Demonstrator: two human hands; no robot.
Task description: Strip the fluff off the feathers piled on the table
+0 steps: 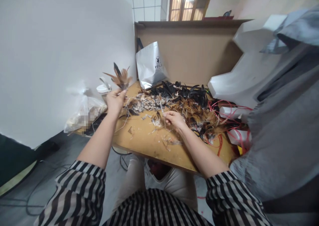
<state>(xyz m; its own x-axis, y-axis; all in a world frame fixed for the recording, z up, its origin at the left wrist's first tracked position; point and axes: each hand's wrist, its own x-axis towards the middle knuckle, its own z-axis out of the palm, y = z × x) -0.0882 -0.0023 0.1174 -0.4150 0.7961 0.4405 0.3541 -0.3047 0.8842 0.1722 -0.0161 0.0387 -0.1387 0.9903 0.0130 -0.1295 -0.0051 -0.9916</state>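
Observation:
My left hand (116,101) is raised over the table's left side, its fingers closed on a small bunch of brown and black feathers (121,78) that fans upward. Lower and to the right, my right hand (173,119) pinches a thin, pale strip (161,106), which points up and away from me. Behind and beside that hand lies a wide heap of loose feathers: black ones (196,92) at the back, brown ones (196,111) at the right and whitish-grey ones (149,102) at the left.
A silver bag (151,65) stands at the back against a cardboard panel (194,53). A clear plastic bag (86,111) sits at the left end of the wooden table (144,141). Red cords (220,144), white blocks and grey cloth (286,119) are at the right.

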